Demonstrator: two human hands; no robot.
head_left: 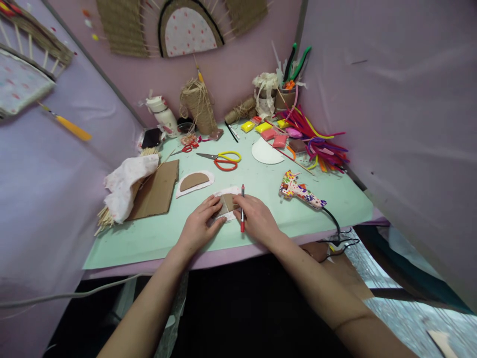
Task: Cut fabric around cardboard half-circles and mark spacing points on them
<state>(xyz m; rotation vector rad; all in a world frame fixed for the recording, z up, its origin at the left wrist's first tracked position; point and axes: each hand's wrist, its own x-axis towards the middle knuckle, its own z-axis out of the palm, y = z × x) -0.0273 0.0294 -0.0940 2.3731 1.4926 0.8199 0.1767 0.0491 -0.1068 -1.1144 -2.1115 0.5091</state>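
Between my hands lies a brown cardboard piece on white fabric, partly covered by fingers. My left hand rests flat on its left side, thumb spread toward me. A red marker stands out between the fingers of my right hand, whose fingertips touch the cardboard's right edge. Farther back on the left, a brown cardboard half-circle lies on a white backing. Scissors with yellow and red handles lie open behind it.
A floral glue gun lies at the right, its cord running off the table edge. Brown cardboard, sticks and white cloth are at the left. A white half-circle, colored packets, pipe cleaners and twine fill the back.
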